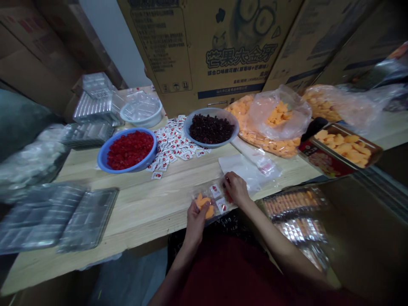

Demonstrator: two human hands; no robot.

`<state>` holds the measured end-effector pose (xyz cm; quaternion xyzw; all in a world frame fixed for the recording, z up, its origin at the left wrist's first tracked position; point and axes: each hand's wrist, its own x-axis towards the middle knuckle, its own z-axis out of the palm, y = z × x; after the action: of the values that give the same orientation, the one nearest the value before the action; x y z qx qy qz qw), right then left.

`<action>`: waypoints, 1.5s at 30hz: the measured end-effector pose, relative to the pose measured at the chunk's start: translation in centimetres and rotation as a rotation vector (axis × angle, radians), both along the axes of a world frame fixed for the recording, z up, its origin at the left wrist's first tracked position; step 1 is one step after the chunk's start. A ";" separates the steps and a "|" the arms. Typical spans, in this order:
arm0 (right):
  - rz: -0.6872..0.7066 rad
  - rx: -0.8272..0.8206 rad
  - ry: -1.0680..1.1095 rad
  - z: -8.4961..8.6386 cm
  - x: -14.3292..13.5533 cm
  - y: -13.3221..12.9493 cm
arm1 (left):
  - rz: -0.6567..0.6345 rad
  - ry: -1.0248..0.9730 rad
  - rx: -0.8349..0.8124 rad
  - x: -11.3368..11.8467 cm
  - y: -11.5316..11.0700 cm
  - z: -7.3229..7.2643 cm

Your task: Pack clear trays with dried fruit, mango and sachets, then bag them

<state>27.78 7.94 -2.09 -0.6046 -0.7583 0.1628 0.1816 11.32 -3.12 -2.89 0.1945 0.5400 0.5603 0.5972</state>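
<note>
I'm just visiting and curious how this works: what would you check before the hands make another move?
1. Left hand steadying the clear tray: ok, its grip is on the left end.
2. Orange pieces in the left compartment: ok.
3. White sachets in the middle: ok, two show.
4. Right compartment properly filled: cannot tell, the right hand partly covers it.
5. Tray well back from the table edge: not ok, it sits right at the front.
6. Red pieces available: ok, plenty in the blue bowl.

A clear tray (196,194) at the table edge (159,229) holds orange pieces (209,212), two sachets (221,205) and red pieces (228,196).
</note>
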 end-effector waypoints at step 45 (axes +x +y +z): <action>0.246 -0.154 0.725 2.5 -0.1 -9.2 | -0.024 0.072 0.044 2.6 3.5 -0.9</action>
<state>27.66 -1.24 0.44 -0.4242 -0.6973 0.4429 0.3710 13.96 0.43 -3.76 0.2340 0.5461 0.5577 0.5796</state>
